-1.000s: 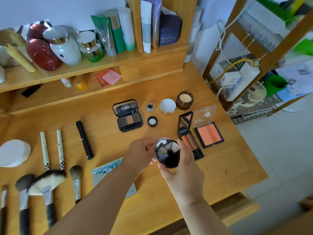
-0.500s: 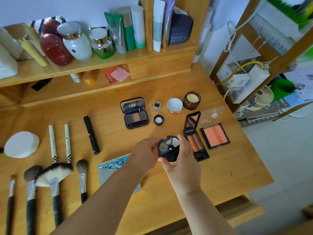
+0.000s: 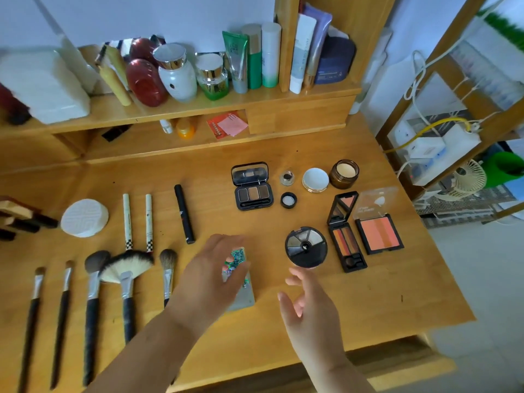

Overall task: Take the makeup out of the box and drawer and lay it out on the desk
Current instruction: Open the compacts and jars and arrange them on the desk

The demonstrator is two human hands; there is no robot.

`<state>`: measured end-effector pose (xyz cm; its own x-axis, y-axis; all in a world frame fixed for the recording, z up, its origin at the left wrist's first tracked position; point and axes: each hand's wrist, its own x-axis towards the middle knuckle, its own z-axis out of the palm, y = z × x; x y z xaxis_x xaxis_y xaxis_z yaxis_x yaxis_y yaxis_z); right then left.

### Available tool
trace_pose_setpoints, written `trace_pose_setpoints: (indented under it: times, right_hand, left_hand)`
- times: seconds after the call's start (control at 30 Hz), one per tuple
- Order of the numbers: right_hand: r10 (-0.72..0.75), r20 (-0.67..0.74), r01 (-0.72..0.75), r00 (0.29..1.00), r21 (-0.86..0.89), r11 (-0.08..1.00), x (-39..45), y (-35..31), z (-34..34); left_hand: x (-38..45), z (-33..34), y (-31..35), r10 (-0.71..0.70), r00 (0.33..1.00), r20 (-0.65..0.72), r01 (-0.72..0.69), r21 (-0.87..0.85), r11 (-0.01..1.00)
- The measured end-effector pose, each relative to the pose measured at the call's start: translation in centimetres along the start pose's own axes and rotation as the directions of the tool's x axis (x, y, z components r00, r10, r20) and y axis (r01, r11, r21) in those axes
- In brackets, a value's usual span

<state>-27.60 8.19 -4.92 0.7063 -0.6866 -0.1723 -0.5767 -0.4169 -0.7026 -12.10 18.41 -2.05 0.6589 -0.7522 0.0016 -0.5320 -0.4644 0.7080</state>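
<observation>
Round palette (image 3: 306,247): now lying open on the desk (image 3: 283,321), at nine o'clock of the striped palette (image 3: 346,245), freed by both hands.
Right hand (image 3: 309,304): drawing back, fingers spreading loose, holding nothing.
Left hand (image 3: 211,276): hovering over the glitter case (image 3: 239,279) (grip unclear), probably reaching for it next.

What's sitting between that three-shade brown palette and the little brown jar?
In the head view, between the brown palette and the amber jar lie a small open pot and a round white lid.

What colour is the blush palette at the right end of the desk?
The blush palette has peach, coral and pink stripes, seen in the head view.
</observation>
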Motion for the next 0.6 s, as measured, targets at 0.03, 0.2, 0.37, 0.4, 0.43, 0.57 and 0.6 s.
trace_pose_setpoints:
  times: [0.03, 0.2, 0.37, 0.4, 0.43, 0.57, 0.6]
  right_hand:
    - [0.024, 0.06, -0.026, 0.998, 0.041, 0.999, -0.1, -0.1, 0.3]
    - [0.051, 0.255, -0.102, 0.966, 0.192, 0.976, 0.1, -1.6, 1.7]
    - [0.098, 0.316, -0.192, 0.944, 0.28, 0.941, 0.7, -2.2, 2.1]
    - [0.109, 0.33, -0.22, 0.938, 0.322, 0.921, 0.7, -2.1, 2.0]
    - [0.127, 0.349, -0.264, 0.929, 0.381, 0.886, 0.7, -2.2, 1.8]
    - [0.216, 0.578, -0.601, 0.787, 0.636, 0.484, 0.4, -1.9, 1.4]
    - [0.176, 0.677, -0.695, 0.714, 0.657, 0.294, 0.2, -1.7, 1.2]
  left_hand:
    - [-1.0, -0.8, -0.8, -0.03, 0.998, 0.063, 0.027, 0.059, 0.998]
    - [-3.9, -1.9, -3.9, -0.122, 0.94, 0.32, -0.037, 0.45, 0.892]
    - [-2.8, -1.3, -4.2, -0.066, 0.955, 0.29, -0.103, 0.528, 0.843]
    - [-2.6, -1.2, -4.2, -0.073, 0.955, 0.288, -0.092, 0.519, 0.85]
    - [-2.5, -1.2, -4.2, -0.087, 0.954, 0.288, -0.072, 0.498, 0.864]
    - [-4.5, -1.1, -3.7, -0.133, 0.962, 0.239, 0.067, 0.267, 0.961]
    - [-5.0, -0.9, -3.0, -0.133, 0.964, 0.228, 0.084, 0.211, 0.974]
